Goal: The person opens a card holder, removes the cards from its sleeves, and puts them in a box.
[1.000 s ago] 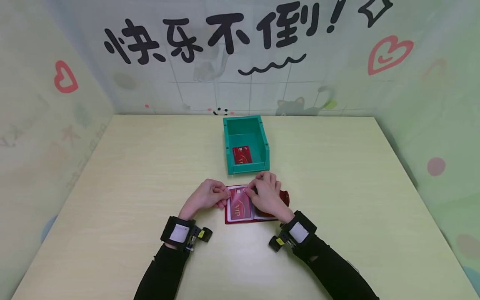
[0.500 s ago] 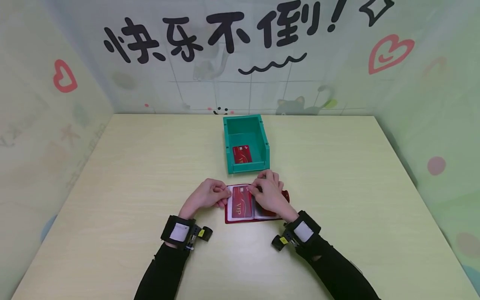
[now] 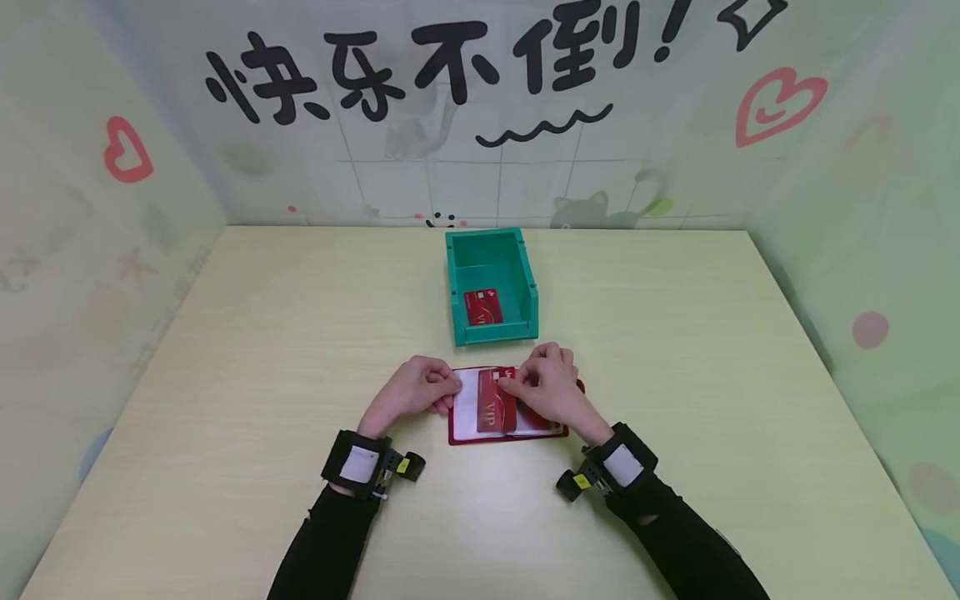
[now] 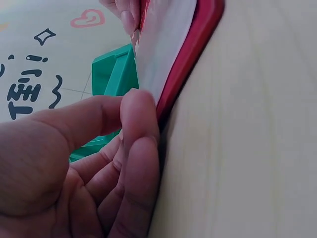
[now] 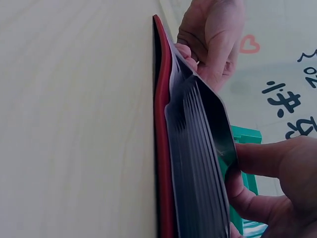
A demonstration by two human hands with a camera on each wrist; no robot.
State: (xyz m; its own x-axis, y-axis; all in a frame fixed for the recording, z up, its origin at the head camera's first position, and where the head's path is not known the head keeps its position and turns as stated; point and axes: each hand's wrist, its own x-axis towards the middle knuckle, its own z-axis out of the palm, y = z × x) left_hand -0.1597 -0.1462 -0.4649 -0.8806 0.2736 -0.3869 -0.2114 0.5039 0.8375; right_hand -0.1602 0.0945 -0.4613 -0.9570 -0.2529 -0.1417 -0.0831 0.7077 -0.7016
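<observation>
While the head view looks down from the near side of the counter [image 3: 300, 325], a red card holder [image 3: 466, 417] lies spread on it between the two hands. The left hand [image 3: 415, 388] pinches the holder's left edge between thumb and fingers; the right hand [image 3: 555, 388] grasps the red VIP card [image 3: 492, 410] by its far right part. From this right grip the card reaches left and nearward across the middle of the holder, its lettering running sideways; the left grip is apart from it, with a strip of white page [image 3: 467, 392] between. Just beyond the holder stands a green bin [image 3: 495, 335], a second red card [image 3: 483, 307] lying in its near left part. Black characters mark the far wall [image 3: 270, 192].

In the left wrist view, the left thumb and fingertips meet at the holder's edge, where a translucent leaf [image 4: 163, 42] overlies the red cover [image 4: 205, 29]. The right hand's fingertips appear at the leaf's other side.

In the right wrist view, the right thumb and finger hold the VIP card, its dark side [image 5: 220, 119] showing, tilted above a stack of pages [image 5: 195, 163]. Whether its left end sits inside a pocket cannot be told.
</observation>
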